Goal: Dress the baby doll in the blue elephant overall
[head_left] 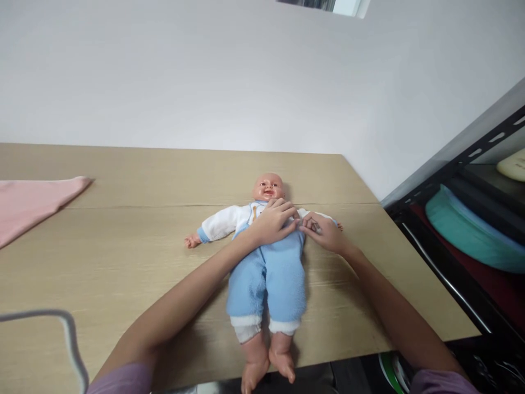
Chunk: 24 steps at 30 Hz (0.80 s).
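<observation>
A baby doll [268,187] lies face up on the wooden table, its head toward the wall and its feet at the front edge. It wears a white and blue fuzzy outfit [266,273]. My left hand [275,221] rests across the doll's chest, with bent fingers gripping the cloth near the doll's side. Just beside it, my right hand [324,232] is closed in a pinch at the same side of the outfit, by the doll's arm. The exact bit of cloth between the fingertips is mostly hidden.
The table [135,235] stands against a white wall. At its left lies a pink cloth [36,205]; a grey cable [68,323] curves over the front left. A black shelf rack [435,273] with teal items [467,232] stands along the right edge.
</observation>
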Motion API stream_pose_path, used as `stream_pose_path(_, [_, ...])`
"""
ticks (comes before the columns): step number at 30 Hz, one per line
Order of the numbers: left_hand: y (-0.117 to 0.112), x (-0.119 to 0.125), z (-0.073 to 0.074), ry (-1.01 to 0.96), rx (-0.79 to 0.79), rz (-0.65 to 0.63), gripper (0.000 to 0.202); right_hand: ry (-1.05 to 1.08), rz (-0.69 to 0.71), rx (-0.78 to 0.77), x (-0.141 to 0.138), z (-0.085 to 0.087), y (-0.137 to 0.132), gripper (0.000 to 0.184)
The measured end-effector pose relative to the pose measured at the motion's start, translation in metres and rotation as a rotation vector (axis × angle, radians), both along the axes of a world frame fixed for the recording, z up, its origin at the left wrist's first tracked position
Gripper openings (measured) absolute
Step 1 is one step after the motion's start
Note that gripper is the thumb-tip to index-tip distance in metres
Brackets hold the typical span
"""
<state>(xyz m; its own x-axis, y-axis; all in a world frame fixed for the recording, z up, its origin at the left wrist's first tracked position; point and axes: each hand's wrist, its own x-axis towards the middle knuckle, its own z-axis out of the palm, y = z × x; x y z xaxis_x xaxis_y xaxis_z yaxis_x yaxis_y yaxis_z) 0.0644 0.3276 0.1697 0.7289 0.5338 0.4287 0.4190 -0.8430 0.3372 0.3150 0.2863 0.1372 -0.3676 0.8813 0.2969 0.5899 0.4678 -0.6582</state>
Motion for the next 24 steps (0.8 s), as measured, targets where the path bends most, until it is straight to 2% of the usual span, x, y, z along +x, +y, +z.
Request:
stream_pose_path(6, [0.007, 0.002, -0.007, 0.064, -0.043, 0.007, 0.023, -0.219, -0.039, 0.168, 0.008, -0.013, 0.01, 0.024])
stream_pose_path(10, [0.02, -0.001, -0.007, 0.039, -0.062, -0.012, 0.029, -0.261, -0.046, 0.262, 0.016, -0.015, 0.012, 0.02])
stream_pose_path(16, [0.04, -0.008, 0.0, 0.092, 0.018, 0.021, 0.037, -0.167, 0.05, 0.257, 0.055, -0.014, 0.024, 0.059])
stream_pose_path(18, [0.035, -0.008, 0.006, 0.125, 0.05, 0.022, 0.035, -0.157, 0.021, 0.205, 0.069, -0.015, 0.028, 0.066])
stream_pose_path(21, [0.015, -0.005, 0.016, 0.125, 0.055, 0.032, 0.032, -0.134, -0.019, 0.142, 0.086, -0.021, 0.032, 0.055])
stream_pose_path(24, [-0.002, 0.001, 0.02, 0.11, 0.017, 0.03, 0.04, -0.011, -0.048, 0.075, 0.093, -0.026, 0.033, 0.048])
